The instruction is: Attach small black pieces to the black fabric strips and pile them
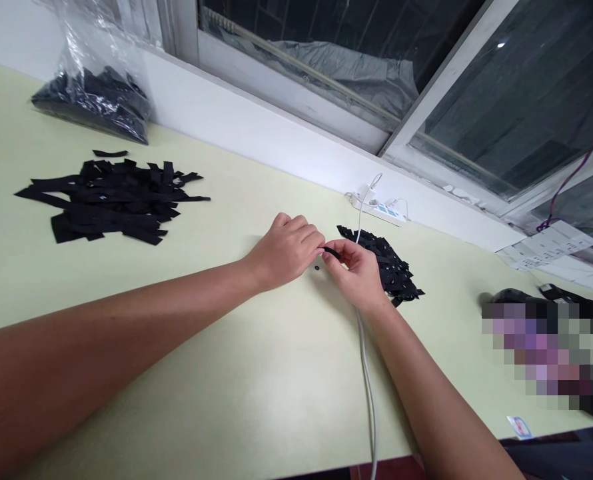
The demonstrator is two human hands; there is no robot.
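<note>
Left hand (284, 250) and right hand (359, 273) are pinching a black strip (332, 252) together mid-table | small black pile (384, 263) is lying just beside them | larger pile (111, 200) is sitting toward the table's (256, 387) far left edge

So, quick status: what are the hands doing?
Left hand and right hand pinch one black strip. Small black pile behind. White cable under right wrist.
</note>
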